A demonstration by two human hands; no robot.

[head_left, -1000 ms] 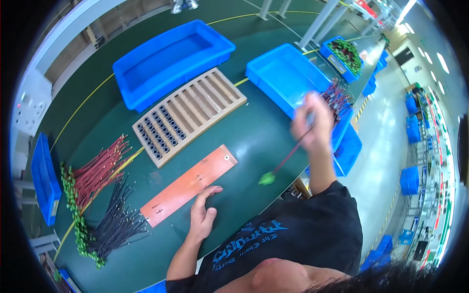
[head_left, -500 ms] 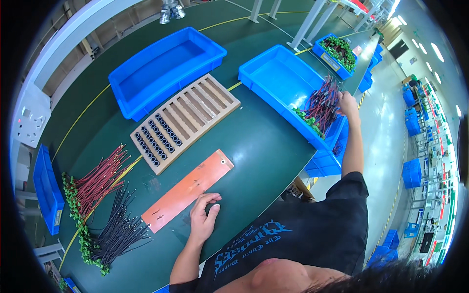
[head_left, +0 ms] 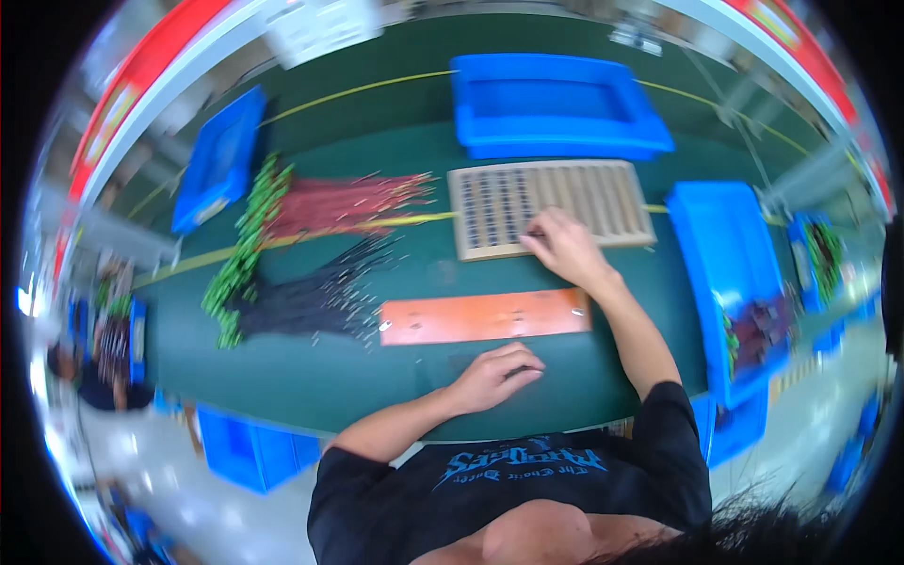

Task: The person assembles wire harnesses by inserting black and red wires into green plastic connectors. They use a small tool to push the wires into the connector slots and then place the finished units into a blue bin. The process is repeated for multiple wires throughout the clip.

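My right hand (head_left: 569,250) reaches over the front edge of a tan slotted tray (head_left: 482,252), its fingers pinched beside the rows of small black round parts (head_left: 504,202). Something dark shows at the fingertips, too blurred to name. On the table, just in front of a long orange strip (head_left: 452,323), rests my left hand (head_left: 497,379). Its fingers are loosely bent, the thumb stands apart, and it holds nothing I can see. Red wires (head_left: 344,205) and black wires (head_left: 315,297) with green ends (head_left: 229,282) lie fanned out to the left.
Behind the tray stands an empty-looking blue bin (head_left: 556,141). At the right, another blue bin (head_left: 702,254) holds dark red wired pieces (head_left: 761,330). A smaller blue bin (head_left: 226,155) sits far left. A person (head_left: 113,381) is beyond the table's left end.
My right hand has left the wired pieces in the right bin and come over to the slotted tray. The whole view has turned; my left hand stays by the orange strip.
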